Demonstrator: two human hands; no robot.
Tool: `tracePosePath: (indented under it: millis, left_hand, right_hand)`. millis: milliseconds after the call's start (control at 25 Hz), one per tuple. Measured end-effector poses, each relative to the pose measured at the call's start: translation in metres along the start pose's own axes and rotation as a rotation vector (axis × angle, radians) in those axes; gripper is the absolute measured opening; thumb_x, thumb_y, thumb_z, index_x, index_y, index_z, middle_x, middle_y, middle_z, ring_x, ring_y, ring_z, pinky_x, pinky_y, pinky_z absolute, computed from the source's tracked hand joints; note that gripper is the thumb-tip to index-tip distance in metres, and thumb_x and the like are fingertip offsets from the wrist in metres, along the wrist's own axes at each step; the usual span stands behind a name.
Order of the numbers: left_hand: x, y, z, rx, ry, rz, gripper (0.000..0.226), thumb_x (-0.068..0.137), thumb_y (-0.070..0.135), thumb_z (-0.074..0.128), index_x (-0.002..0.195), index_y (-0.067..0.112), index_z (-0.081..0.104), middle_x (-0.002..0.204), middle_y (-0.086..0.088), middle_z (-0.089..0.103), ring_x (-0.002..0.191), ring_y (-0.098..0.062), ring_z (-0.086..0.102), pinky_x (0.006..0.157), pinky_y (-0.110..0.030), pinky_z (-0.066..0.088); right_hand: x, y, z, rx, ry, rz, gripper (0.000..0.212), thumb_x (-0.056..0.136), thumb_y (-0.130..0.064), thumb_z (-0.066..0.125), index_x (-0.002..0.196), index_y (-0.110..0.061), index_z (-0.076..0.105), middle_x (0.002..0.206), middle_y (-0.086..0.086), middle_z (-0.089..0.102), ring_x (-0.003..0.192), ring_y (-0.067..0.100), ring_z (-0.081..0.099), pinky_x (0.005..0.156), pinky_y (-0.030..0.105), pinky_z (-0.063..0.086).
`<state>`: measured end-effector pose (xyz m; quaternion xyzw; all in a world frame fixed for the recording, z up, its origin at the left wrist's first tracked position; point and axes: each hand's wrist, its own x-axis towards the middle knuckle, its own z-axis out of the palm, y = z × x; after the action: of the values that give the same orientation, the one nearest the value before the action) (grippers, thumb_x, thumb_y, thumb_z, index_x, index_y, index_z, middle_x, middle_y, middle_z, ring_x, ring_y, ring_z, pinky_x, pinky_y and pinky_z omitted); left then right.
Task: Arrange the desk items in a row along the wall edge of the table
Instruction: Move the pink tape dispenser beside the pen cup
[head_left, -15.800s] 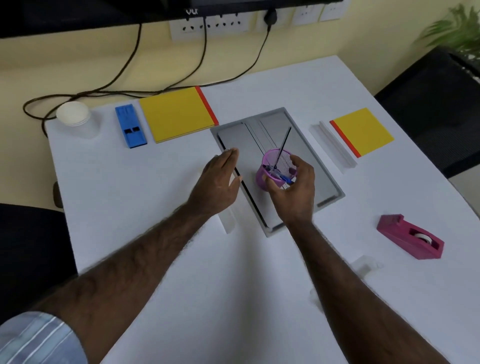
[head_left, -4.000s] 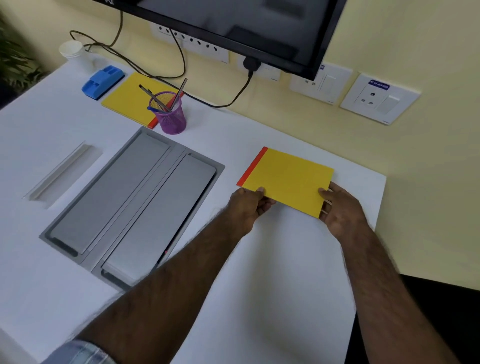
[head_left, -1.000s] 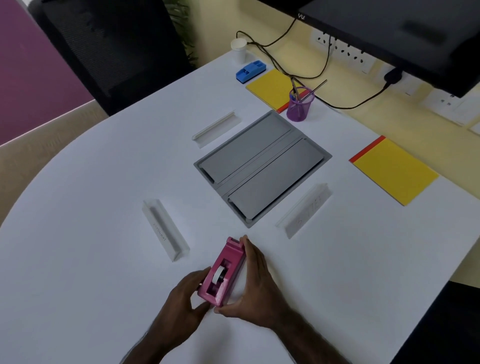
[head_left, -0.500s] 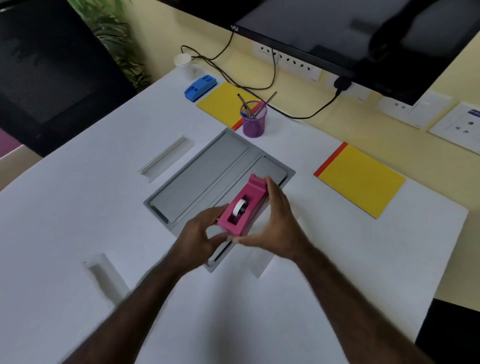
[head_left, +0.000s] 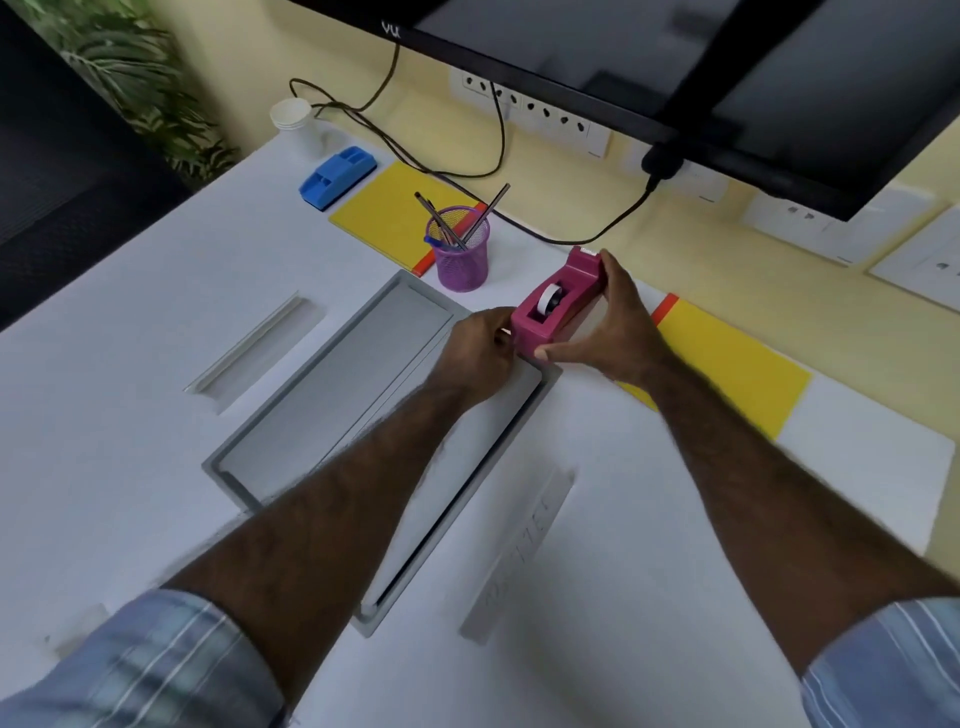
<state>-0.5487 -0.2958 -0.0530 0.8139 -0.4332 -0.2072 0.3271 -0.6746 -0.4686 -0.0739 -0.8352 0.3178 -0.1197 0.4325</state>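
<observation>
Between the purple pen cup (head_left: 459, 254) and the right-hand yellow pad (head_left: 727, 364), a pink tape dispenser (head_left: 558, 304) is held by both hands near the wall edge of the white table (head_left: 130, 364). The right hand (head_left: 618, 332) grasps it from the far side, fingers reaching to its front end and thumb under its near corner. The left hand (head_left: 483, 353) pinches its near end with curled fingers. Whether its base touches the table I cannot tell.

Along the wall edge to the left lie a paper cup (head_left: 293, 122), a blue eraser (head_left: 337, 176) and another yellow pad (head_left: 389, 213), with the pen cup just beside that pad's red edge. A black cable (head_left: 571, 236) trails across the table just behind the dispenser. A grey flap panel (head_left: 363, 395) is set into the table under the left forearm, and a dark monitor (head_left: 675, 62) hangs above.
</observation>
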Motion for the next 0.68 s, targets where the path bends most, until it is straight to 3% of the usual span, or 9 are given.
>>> tracePosePath:
  millis: [80, 280, 360, 440, 560, 680]
  left_hand:
    - [0.016, 0.0, 0.011, -0.011, -0.047, -0.044, 0.048, 0.089, -0.008, 0.056, 0.132, 0.012, 0.063, 0.126, -0.007, 0.07, 0.115, -0.024, 0.064, 0.097, -0.035, 0.055]
    - [0.048, -0.004, 0.026, -0.035, -0.122, -0.116, 0.056, 0.085, -0.013, 0.059, 0.136, 0.01, 0.058, 0.13, -0.009, 0.065, 0.121, -0.024, 0.06, 0.097, -0.032, 0.052]
    - [0.052, -0.007, 0.03, -0.033, -0.155, -0.135, 0.058, 0.084, -0.013, 0.06, 0.138, 0.01, 0.057, 0.132, -0.01, 0.064, 0.123, -0.025, 0.059, 0.1, -0.034, 0.052]
    - [0.05, -0.009, 0.034, -0.029, -0.169, -0.147, 0.057, 0.084, -0.011, 0.063, 0.137, 0.01, 0.057, 0.131, -0.01, 0.064, 0.123, -0.025, 0.059, 0.098, -0.032, 0.05]
    - [0.045, -0.008, 0.036, -0.046, -0.188, -0.159, 0.057, 0.081, -0.008, 0.067, 0.134, 0.011, 0.057, 0.129, -0.01, 0.064, 0.122, -0.024, 0.058, 0.092, -0.03, 0.048]
    - [0.036, -0.001, 0.032, -0.025, -0.185, -0.165, 0.053, 0.079, 0.002, 0.072, 0.129, 0.012, 0.057, 0.129, -0.01, 0.06, 0.122, -0.025, 0.054, 0.087, -0.03, 0.045]
  right_hand:
    - [0.012, 0.011, -0.005, 0.003, -0.001, 0.002, 0.146, 0.048, -0.05, 0.103, 0.162, -0.024, 0.016, 0.154, 0.0, 0.04, 0.141, 0.017, 0.041, 0.11, 0.036, 0.049]
    - [0.033, 0.032, -0.01, 0.02, -0.014, 0.043, 0.152, 0.046, -0.047, 0.104, 0.164, -0.03, 0.011, 0.156, -0.004, 0.038, 0.134, 0.007, 0.04, 0.094, 0.012, 0.04]
    - [0.036, 0.037, -0.011, 0.013, -0.029, 0.055, 0.153, 0.044, -0.048, 0.105, 0.163, -0.027, 0.012, 0.155, -0.003, 0.041, 0.136, 0.01, 0.044, 0.104, 0.02, 0.047]
    - [0.037, 0.039, -0.011, -0.017, -0.059, 0.061, 0.154, 0.045, -0.049, 0.104, 0.164, -0.026, 0.009, 0.156, -0.002, 0.04, 0.14, 0.012, 0.041, 0.11, 0.029, 0.044]
    - [0.035, 0.041, -0.009, -0.065, -0.063, 0.075, 0.157, 0.047, -0.051, 0.103, 0.166, -0.026, 0.003, 0.161, -0.001, 0.034, 0.137, 0.007, 0.034, 0.106, 0.024, 0.035]
    - [0.026, 0.039, -0.008, -0.121, -0.057, 0.092, 0.16, 0.049, -0.058, 0.1, 0.167, -0.022, -0.002, 0.17, 0.0, 0.022, 0.152, 0.016, 0.027, 0.112, 0.026, 0.027]
